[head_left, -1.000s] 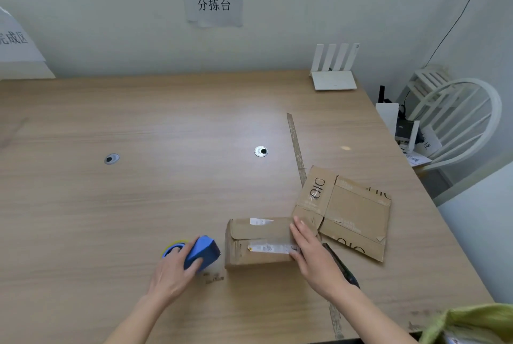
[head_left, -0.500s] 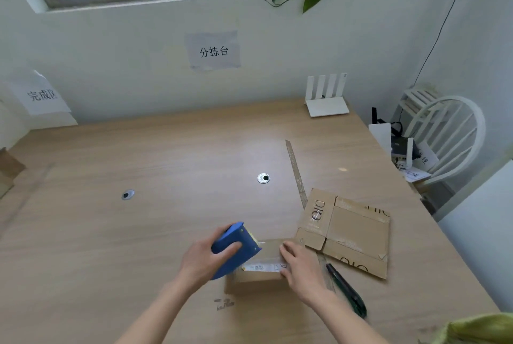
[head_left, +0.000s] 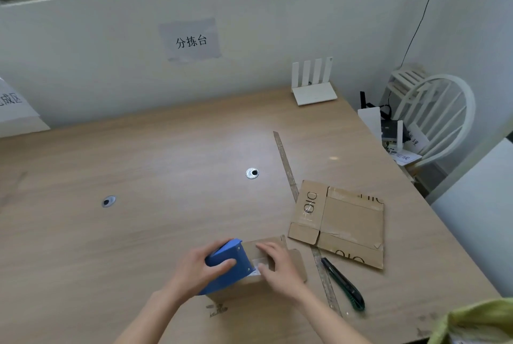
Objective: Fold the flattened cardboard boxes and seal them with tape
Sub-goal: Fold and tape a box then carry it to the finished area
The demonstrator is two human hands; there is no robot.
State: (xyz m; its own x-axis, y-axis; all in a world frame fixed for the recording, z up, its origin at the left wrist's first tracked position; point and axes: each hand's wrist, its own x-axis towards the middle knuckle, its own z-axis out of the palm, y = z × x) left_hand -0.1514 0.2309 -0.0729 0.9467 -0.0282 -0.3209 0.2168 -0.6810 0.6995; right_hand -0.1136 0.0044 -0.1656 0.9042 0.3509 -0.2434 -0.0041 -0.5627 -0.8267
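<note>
A small folded cardboard box point(head_left: 298, 261) stands on the wooden table point(head_left: 166, 177) near the front edge. My left hand point(head_left: 194, 268) grips a blue tape dispenser point(head_left: 230, 263) and holds it on the box's top at its left end. My right hand point(head_left: 280, 268) lies flat on the box's top, fingers straight, just right of the dispenser. A white label point(head_left: 259, 267) shows between the two hands. A flattened cardboard box point(head_left: 344, 221) with black lettering lies to the right.
A dark green utility knife point(head_left: 344, 285) and a long metal ruler point(head_left: 302, 213) lie right of the box. A white router point(head_left: 313, 88) stands at the table's back. A white chair point(head_left: 433, 118) is beyond the right edge. Two round grommets point(head_left: 252, 173) sit mid-table.
My left hand lifted the blue dispenser from the table left of the box onto the box's top. The right hand stayed pressed on the box. The head tilted up.
</note>
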